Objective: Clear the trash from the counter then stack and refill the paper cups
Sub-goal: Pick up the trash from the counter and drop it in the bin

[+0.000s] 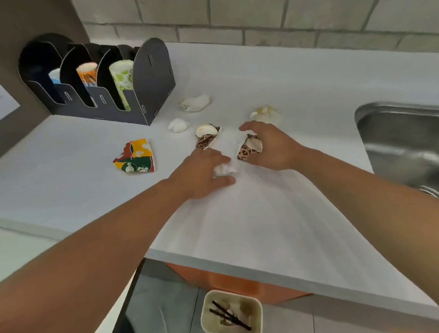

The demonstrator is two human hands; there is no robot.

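Observation:
My left hand [201, 174] lies on the white counter [285, 75] with its fingers curled round a small crumpled white tissue [223, 169]. My right hand [270, 149] grips a crushed leopard-print paper cup [248, 150]. A second crushed leopard-print cup [208, 136] lies just beyond my left hand. A flattened yellow, red and green cup [135, 157] lies to the left. Crumpled white wads sit at the middle [178, 124], farther back [195, 103] and behind my right hand [266, 114]. The black cup holder [149, 76] at the back left holds blue [54, 76], orange [87, 74] and green-patterned [122, 77] cup stacks.
A steel sink [408, 143] is set into the counter at the right. On the floor below the counter's front edge stands a cream waste bin [207, 315] with dark sticks and scraps inside. A grey brick wall runs behind the counter.

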